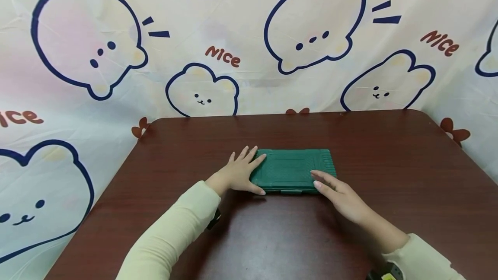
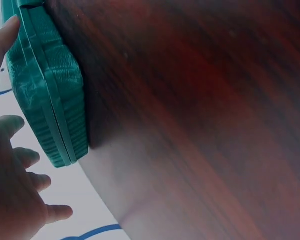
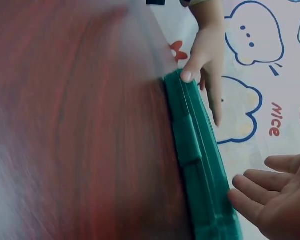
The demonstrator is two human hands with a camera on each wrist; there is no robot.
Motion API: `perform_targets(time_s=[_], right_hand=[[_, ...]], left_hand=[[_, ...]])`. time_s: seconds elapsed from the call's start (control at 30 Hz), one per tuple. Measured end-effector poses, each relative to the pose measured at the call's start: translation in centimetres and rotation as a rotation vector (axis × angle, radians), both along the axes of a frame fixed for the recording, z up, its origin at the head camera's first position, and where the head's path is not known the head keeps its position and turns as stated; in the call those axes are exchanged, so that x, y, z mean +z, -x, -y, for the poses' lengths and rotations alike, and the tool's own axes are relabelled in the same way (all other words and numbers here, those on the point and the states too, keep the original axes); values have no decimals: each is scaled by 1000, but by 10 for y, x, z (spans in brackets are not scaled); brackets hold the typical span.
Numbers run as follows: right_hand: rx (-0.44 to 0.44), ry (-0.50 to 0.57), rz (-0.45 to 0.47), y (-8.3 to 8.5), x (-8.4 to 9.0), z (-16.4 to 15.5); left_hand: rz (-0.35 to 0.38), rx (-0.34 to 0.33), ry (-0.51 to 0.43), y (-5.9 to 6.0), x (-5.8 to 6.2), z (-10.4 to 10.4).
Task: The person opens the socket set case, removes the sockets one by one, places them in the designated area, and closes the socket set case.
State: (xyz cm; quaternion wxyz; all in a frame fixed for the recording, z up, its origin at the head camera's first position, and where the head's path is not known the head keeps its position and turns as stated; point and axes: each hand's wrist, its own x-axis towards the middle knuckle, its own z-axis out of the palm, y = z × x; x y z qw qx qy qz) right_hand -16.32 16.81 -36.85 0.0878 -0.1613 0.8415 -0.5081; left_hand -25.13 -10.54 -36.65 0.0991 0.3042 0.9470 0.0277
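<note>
A flat green plastic case (image 1: pixel 293 167) lies closed on the table, its latch (image 1: pixel 291 192) on the edge nearest me. My left hand (image 1: pixel 239 174) is at the case's left end, fingers spread and thumb by the front corner. In the right wrist view the left thumb touches the end of the case (image 3: pixel 202 150). By the right front corner is my right hand (image 1: pixel 344 195), its fingers loosely extended at the lid. Whether they press on it I cannot tell. The ribbed end of the case (image 2: pixel 45 85) shows beside the left fingers in the left wrist view.
A dark reddish-brown wooden table (image 1: pixel 295 237) with rounded far corners carries the case. Behind it and at both sides hangs a pale cloth (image 1: pixel 249 20) printed with blue cartoon outlines and the word "Nice". Dark devices sit at both wrists.
</note>
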Motion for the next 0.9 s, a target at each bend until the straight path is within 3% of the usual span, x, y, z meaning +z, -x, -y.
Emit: perform_targets(time_s=[0.4, 0.7, 0.9], right_hand=[[72, 358, 255, -3, -12, 9], [74, 462, 438, -2, -19, 17], [-6, 526, 480, -2, -22, 20]], left_hand=[[-13, -44, 48, 3, -4, -7], [-33, -98, 40, 3, 2, -11], [-48, -100, 30, 8, 4, -11]])
